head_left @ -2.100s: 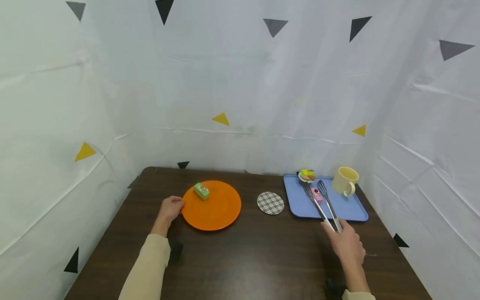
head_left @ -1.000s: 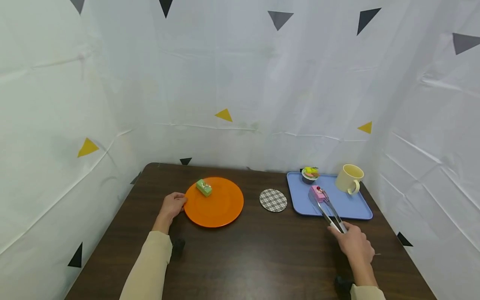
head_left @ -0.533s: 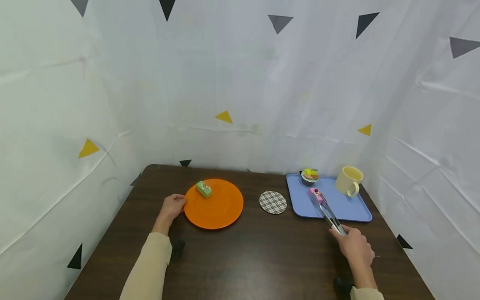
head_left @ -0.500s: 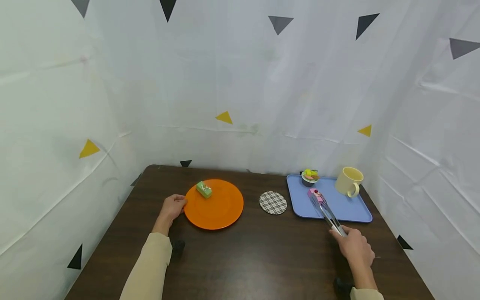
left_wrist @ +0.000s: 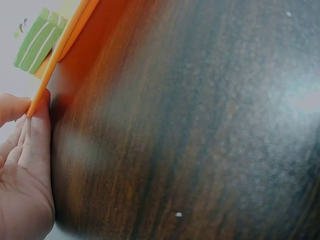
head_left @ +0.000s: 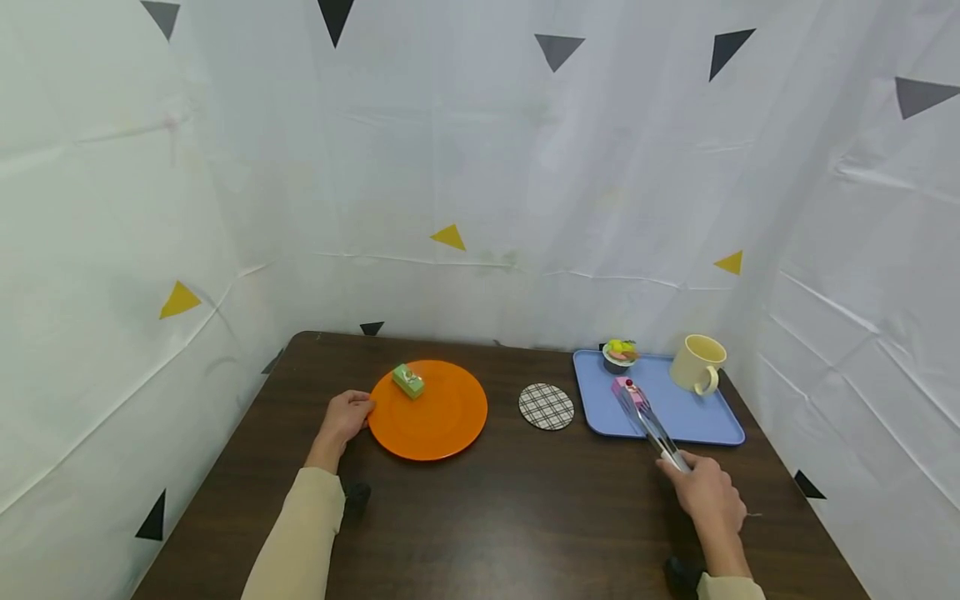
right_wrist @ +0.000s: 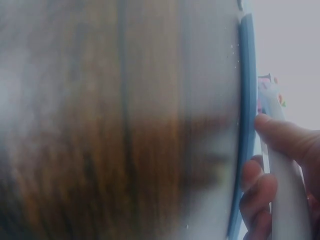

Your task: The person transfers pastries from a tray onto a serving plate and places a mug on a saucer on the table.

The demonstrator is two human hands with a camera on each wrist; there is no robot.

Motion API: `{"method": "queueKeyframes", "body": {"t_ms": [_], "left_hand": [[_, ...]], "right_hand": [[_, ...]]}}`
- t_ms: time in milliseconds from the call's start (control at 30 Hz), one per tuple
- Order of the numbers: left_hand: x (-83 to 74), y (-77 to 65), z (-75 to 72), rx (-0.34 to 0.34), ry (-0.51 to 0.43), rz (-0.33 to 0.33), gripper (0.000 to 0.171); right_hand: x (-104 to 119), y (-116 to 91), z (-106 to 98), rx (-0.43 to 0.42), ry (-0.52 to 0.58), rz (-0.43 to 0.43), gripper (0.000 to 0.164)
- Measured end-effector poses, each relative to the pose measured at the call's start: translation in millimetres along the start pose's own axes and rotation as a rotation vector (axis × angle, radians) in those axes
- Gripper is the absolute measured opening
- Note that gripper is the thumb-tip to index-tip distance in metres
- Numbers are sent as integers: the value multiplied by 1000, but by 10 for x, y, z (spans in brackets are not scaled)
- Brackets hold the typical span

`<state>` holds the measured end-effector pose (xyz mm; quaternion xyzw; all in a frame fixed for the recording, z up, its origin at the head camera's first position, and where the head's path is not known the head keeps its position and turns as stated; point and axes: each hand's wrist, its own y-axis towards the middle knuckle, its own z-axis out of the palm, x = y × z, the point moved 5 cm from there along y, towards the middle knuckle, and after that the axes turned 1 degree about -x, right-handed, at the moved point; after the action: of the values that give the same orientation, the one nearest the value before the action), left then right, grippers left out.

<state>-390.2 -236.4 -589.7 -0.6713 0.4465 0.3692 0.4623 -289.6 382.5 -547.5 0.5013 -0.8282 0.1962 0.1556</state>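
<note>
Head view: at left, the left hand (head_left: 347,419) pinches the orange plate (head_left: 431,429) by its left rim; a green cake (head_left: 408,380) sits at the far left of it. At right, the right hand (head_left: 705,492) grips tongs (head_left: 670,452), tips at a pink cake (head_left: 620,386) over the blue tray (head_left: 697,423), lifted or not I cannot tell. An off-centre squeeze could drop it.

Left wrist view: tilting the rim might slide the green cake.

Right wrist view: fingers wrap the tongs.

No readable writing.
</note>
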Motion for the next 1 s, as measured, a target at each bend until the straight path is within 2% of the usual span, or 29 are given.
{"method": "queueKeyframes", "body": {"t_ms": [267, 667, 1000], "left_hand": [[6, 37, 2, 7, 13, -1, 43], [6, 88, -19, 13, 8, -1, 45], [17, 37, -1, 0, 5, -11, 44]], "right_hand": [[17, 21, -25, -13, -3, -2, 78], [238, -26, -151, -26, 25, -26, 81], [411, -83, -121, -31, 43, -81, 81]]}}
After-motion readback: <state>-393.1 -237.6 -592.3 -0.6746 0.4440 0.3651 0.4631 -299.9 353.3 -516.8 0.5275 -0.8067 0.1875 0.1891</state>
